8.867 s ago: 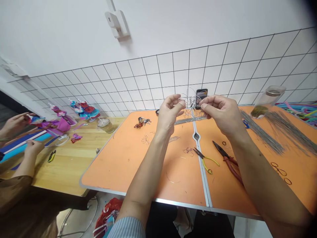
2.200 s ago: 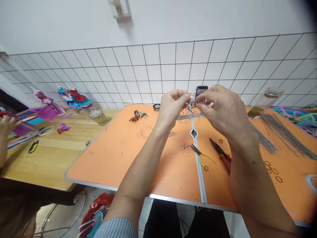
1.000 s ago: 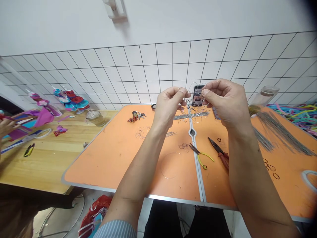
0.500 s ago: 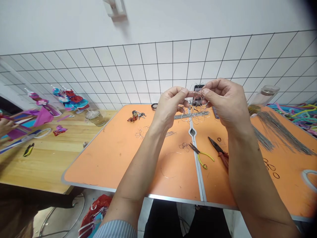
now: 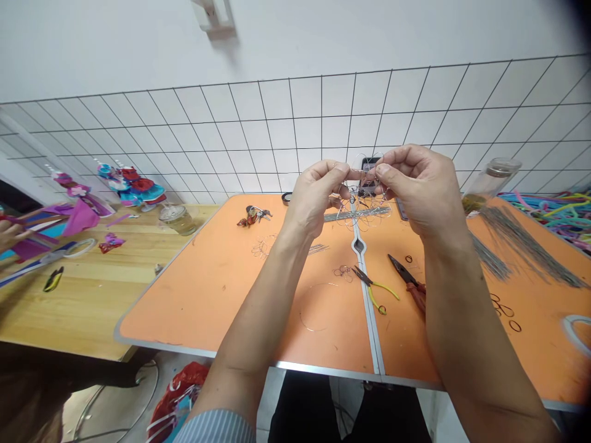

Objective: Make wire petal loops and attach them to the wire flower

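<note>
Thin wire bent into several loops, a wire piece (image 5: 364, 212), hangs between my hands above the orange table (image 5: 194, 295). My left hand (image 5: 318, 191) pinches its left side between thumb and fingers. On its right side my right hand (image 5: 415, 184) grips the wire with thumb and forefinger. Behind the wire a phone (image 5: 368, 167) stands near the wall, and a bundle of straight wires (image 5: 335, 216) lies beneath. Yellow-handled pliers (image 5: 376, 286) and red-handled pliers (image 5: 409, 280) lie nearer to me. The exact grip points are too fine to make out.
Keys (image 5: 258, 214), a wire flower shape (image 5: 261, 247) and black tape (image 5: 287, 198) lie on the table. Wire bundles (image 5: 530, 246) and a glass jar (image 5: 492, 181) are at the right. On the wooden table, a glass cup (image 5: 178, 219) stands near another person's hand (image 5: 10, 235).
My hands have barely moved and still hold the wire piece. Its loops have shifted slightly between my fingers.
</note>
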The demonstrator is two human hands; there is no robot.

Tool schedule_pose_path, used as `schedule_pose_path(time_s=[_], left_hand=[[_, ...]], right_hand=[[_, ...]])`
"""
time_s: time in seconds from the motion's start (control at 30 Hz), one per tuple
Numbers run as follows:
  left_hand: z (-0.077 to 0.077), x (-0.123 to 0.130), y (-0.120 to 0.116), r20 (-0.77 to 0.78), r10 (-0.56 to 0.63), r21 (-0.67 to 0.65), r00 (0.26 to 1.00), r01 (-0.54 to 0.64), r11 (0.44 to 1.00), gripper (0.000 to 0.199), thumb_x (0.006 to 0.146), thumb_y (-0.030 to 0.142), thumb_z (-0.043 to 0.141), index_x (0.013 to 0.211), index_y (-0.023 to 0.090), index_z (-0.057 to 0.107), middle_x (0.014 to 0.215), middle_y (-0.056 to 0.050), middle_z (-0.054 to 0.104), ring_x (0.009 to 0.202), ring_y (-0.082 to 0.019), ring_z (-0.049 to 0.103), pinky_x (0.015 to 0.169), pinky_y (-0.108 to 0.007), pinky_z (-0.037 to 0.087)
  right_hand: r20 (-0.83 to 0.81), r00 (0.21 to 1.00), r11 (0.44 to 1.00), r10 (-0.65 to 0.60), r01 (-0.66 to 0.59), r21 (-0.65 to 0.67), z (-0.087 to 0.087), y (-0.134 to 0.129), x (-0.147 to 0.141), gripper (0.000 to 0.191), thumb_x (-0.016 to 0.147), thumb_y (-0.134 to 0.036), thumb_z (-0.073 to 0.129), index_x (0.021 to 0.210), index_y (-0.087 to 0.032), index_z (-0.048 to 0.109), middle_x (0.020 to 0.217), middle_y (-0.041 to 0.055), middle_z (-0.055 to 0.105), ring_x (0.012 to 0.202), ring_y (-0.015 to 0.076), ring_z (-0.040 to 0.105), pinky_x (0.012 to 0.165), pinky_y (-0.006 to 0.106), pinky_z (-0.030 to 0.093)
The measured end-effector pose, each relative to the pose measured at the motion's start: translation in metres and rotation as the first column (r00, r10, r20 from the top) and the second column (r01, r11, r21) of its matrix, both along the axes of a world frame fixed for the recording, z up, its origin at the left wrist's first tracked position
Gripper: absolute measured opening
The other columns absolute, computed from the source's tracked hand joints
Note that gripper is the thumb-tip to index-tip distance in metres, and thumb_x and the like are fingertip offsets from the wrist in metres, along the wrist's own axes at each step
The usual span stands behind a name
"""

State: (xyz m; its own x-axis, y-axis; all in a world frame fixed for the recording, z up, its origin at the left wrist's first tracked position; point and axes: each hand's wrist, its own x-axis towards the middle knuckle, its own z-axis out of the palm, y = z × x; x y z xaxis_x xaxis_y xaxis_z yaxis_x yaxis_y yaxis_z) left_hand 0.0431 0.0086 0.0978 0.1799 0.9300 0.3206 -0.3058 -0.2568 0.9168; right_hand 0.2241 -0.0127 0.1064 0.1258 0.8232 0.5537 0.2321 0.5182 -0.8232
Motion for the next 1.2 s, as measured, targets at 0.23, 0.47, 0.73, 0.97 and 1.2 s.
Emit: schedule_pose_path(time_s=[0.23,0.47,0.73,0.97,1.2], left_hand=[[-0.001,0.0,0.001,-0.03,0.041,0.02,0.999,-0.04,0.999,0.028,0.098,0.042,0.081,0.092,0.02,0.066,0.107,-0.006,0.086,0.068,-0.007,0.064,0.06,-0.02,0.047],[0.0,-0.001,0.002,-0.027,0.071,0.019,0.997,-0.07,0.997,0.026,0.098,0.042,0.084,0.095,0.02,0.07,0.102,-0.004,0.082,0.073,-0.008,0.067,0.061,-0.019,0.051],[-0.006,-0.005,0.01,0.057,0.043,0.073,0.997,-0.047,0.996,0.022,0.093,0.036,0.089,0.102,0.02,0.076,0.108,-0.006,0.084,0.076,-0.009,0.069,0.067,-0.022,0.057],[-0.008,-0.005,0.011,0.088,0.029,0.09,0.996,-0.037,0.995,0.015,0.094,0.03,0.087,0.101,0.02,0.078,0.106,-0.006,0.083,0.075,-0.01,0.07,0.066,-0.022,0.058],[-0.006,-0.004,0.007,0.062,0.049,0.097,0.997,-0.055,0.994,0.015,0.093,0.031,0.087,0.101,0.022,0.077,0.106,-0.005,0.082,0.076,-0.01,0.07,0.067,-0.022,0.058]], right_hand=[[0.002,1.0,1.0,0.016,-0.016,0.013,-0.002,0.002,0.002,0.008,0.095,-0.019,0.079,0.096,-0.02,0.07,0.092,0.0047,0.076,0.073,0.0124,0.069,0.062,0.026,0.056],[-0.03,0.999,1.0,0.012,-0.011,0.011,-0.001,0.0,0.002,0.01,0.094,-0.02,0.081,0.097,-0.019,0.071,0.096,0.0055,0.078,0.074,0.012,0.069,0.061,0.025,0.057],[-0.061,0.998,1.0,-0.021,0.022,0.016,0.001,-0.001,0.001,0.009,0.092,-0.023,0.08,0.095,-0.019,0.072,0.1,0.0054,0.081,0.072,0.0103,0.068,0.059,0.023,0.056],[-0.065,0.998,0.999,-0.025,0.027,0.021,0.001,0.0,0.002,0.005,0.094,-0.02,0.077,0.097,-0.019,0.073,0.099,0.0042,0.08,0.071,0.0093,0.069,0.06,0.022,0.056],[-0.073,0.997,1.0,0.001,0.001,0.024,0.0,-0.001,0.001,0.008,0.096,-0.021,0.078,0.097,-0.019,0.07,0.102,0.0048,0.081,0.07,0.0085,0.067,0.059,0.022,0.055]])
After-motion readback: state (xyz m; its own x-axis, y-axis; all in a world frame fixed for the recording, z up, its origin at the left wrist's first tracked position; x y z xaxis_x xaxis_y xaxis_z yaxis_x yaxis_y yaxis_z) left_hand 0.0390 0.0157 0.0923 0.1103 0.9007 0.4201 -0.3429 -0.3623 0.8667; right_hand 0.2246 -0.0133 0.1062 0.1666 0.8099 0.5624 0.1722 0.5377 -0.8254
